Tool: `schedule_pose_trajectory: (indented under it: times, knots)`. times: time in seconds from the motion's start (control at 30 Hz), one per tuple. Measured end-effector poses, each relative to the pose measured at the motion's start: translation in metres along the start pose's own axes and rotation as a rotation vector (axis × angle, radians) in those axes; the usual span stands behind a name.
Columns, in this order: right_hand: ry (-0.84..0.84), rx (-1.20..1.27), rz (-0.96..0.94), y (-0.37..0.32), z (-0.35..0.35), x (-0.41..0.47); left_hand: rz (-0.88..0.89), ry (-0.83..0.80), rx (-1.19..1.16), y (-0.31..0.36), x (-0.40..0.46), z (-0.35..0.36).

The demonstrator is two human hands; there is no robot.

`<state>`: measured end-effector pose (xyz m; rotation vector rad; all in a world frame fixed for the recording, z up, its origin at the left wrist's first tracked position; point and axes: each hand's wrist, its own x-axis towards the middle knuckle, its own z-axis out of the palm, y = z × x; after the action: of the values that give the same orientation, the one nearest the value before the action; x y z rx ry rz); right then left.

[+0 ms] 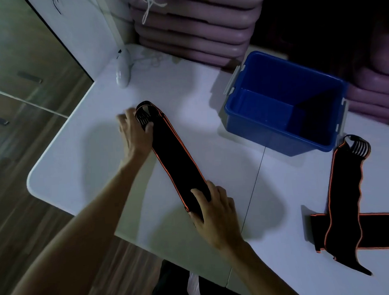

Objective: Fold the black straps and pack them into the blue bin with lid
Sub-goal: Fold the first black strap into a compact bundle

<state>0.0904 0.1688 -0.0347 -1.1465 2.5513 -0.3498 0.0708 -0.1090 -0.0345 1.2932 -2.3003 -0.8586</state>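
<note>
White and smooth, the counter [84, 164] has a rounded corner at the left and a thin seam running across its middle; wood-grain floor [26, 219] shows beyond its edge.

Nearest, two bare forearms reach in from the bottom. The right hand [215, 215] lies on the near end of a folded black strap [178, 161], thumb on top of the fabric and fingers curved over its end, so its grip holds that end. The left hand [134, 131] is at the far end of the same strap, thumb tip pressed on the ribbed elastic loops there and fingers curled round the edge, gripping it too. This strap is a long, flat band of soft black cloth with thin orange piping along both edges, lying diagonally on the counter between the two hands.

To the right, well apart, lie two more black straps [343, 199] with the same orange trim, crossed over each other: one runs up toward the bin and ends in ribbed elastic loops, the other lies flat beneath it toward the right edge. Three straps in all.

Farther back stands one blue bin [334, 140], rectangular, hard glossy plastic, open on top, with grey clips at its two short sides. Nothing lies inside it.

Beyond, a small white glossy object [122, 72] sits near the wall, and a stack of pinkish, rounded plastic lids or trays [194, 30] rises behind the bin.
</note>
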Motion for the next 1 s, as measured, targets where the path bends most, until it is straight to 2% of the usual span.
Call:
schedule_pose_trajectory:
  times: [0.2,0.43,0.53,0.6,0.7,0.9,1.0]
  knots:
    - [-0.012,0.026,-0.034,0.005,-0.002,0.005,-0.275,-0.026,-0.063,0.007,-0.047,0.018]
    - [-0.024,0.063,-0.103,0.008,0.005,0.001,-0.414,0.086,-0.155,0.006,-0.026,0.012]
    - [-0.004,0.081,-0.106,0.005,0.004,0.0,-0.429,0.06,-0.221,-0.005,-0.015,0.011]
    - [0.006,0.102,-0.105,0.006,0.004,0.001,-0.401,0.031,-0.246,-0.011,-0.013,0.011]
    - [-0.011,0.143,-0.093,0.008,0.006,0.002,-0.273,0.04,-0.162,-0.001,-0.03,0.008]
    - [-0.03,0.364,-0.037,0.018,-0.002,0.0,0.093,-0.035,-0.069,0.006,-0.089,0.01]
    - [-0.029,0.381,-0.006,0.023,-0.006,-0.003,0.202,-0.046,-0.098,0.011,-0.125,0.003]
